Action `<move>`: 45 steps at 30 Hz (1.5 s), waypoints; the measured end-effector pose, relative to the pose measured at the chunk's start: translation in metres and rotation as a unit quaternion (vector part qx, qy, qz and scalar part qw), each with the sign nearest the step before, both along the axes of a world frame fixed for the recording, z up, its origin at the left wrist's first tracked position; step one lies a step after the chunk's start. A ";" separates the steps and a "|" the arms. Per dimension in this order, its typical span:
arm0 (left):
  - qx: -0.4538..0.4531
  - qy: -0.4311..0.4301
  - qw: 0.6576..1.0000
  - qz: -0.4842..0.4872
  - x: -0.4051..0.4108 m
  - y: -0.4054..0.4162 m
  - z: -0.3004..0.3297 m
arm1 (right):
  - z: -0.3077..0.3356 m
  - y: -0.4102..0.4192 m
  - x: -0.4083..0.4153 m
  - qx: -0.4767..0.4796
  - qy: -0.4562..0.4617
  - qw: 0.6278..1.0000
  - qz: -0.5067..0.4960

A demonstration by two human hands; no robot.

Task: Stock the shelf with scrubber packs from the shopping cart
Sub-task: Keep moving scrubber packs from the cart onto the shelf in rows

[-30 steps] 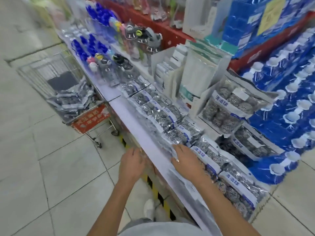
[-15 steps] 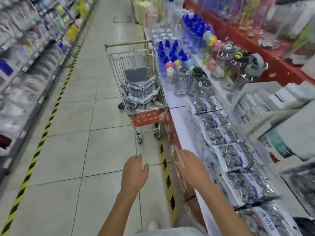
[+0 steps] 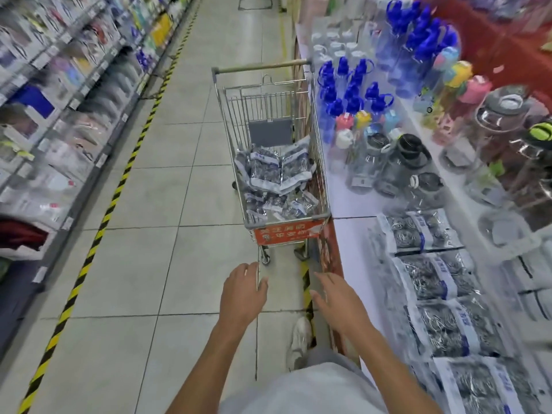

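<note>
A metal shopping cart [image 3: 319,162] with a red sign on its front stands in the aisle ahead, against the shelf's edge. Several clear scrubber packs [image 3: 276,177] with steel-wool balls and blue-white labels lie heaped inside it. More scrubber packs [image 3: 430,282] lie in a row along the white shelf [image 3: 352,243] on my right. My left hand [image 3: 243,294] and my right hand [image 3: 337,297] hang in the air over the floor, short of the cart, fingers straight and spread, both holding nothing.
Blue-capped and coloured water bottles [image 3: 355,94] and glass jars [image 3: 501,115] crowd the shelf beyond the packs. Another stocked shelf [image 3: 59,100] lines the left side behind yellow-black floor tape [image 3: 113,198]. My white shoe [image 3: 298,339] is on the tiled aisle floor.
My right hand has left the packs on the shelf. My view has swung left from the shelf to the aisle, and both empty hands now reach toward the cart.
</note>
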State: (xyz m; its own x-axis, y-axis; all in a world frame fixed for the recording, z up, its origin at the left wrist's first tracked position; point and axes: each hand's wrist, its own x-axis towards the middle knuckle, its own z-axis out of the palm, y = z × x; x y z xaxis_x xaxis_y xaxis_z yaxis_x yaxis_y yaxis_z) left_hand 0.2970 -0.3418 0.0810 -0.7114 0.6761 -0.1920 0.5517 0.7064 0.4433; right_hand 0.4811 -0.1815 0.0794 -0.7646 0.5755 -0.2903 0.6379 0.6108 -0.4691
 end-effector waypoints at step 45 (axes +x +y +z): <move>-0.129 -0.300 0.919 0.220 -0.510 0.459 -0.239 | -0.225 0.500 -0.539 -0.161 -0.106 0.933 -0.304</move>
